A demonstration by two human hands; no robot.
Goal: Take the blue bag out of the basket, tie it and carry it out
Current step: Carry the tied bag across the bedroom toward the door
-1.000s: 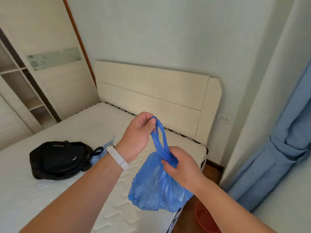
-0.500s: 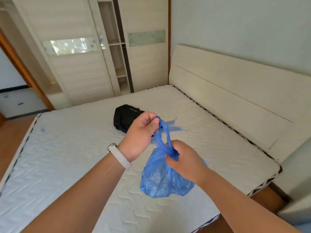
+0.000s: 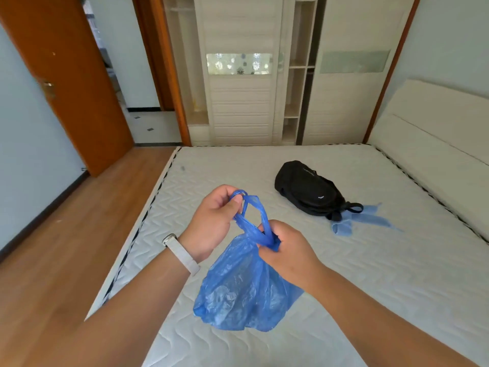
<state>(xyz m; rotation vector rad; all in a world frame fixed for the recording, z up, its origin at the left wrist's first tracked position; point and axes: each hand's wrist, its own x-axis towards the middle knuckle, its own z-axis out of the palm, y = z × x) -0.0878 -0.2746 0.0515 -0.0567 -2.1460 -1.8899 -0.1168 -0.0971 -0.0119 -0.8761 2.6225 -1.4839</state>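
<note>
A blue plastic bag [image 3: 243, 290] hangs in the air over the left part of the mattress, its body crumpled and bulging. My left hand [image 3: 214, 221], with a white band on the wrist, pinches the top of the bag's handle loops. My right hand [image 3: 285, 250] is closed around the gathered neck of the bag just below the loops. The basket is not in view.
A bare white mattress [image 3: 397, 274] fills the right and centre, with a black bag [image 3: 307, 192] and a light blue cloth [image 3: 367, 215] on it. The headboard [image 3: 436, 133] stands at right, a wardrobe [image 3: 243, 102] behind. An orange door [image 3: 68, 83] stands open at left beside wooden floor [image 3: 66, 234].
My view has swung left from the headboard and curtain to the wardrobe and the open door. Both hands keep the same hold on the bag.
</note>
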